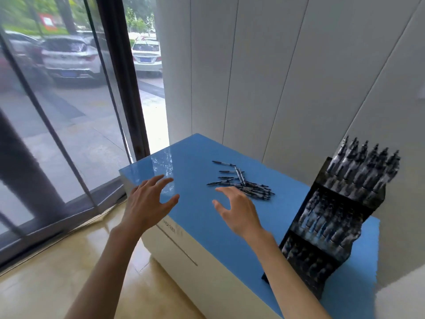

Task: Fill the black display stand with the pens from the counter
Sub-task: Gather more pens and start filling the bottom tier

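A loose pile of several black pens [243,183] lies on the blue counter top [197,217]. The black tiered display stand [338,215] stands at the counter's right end, its three rows holding several pens upright. My right hand [236,210] hovers just in front of the pile with fingers spread and holds nothing. My left hand [149,201] hangs over the counter's left front corner, also spread and holding nothing.
The counter is a white box [195,265] set against a white panelled wall [276,77]. A glass window with a dark frame [124,72] is on the left, parked cars beyond it. Glossy beige floor [57,272] lies below.
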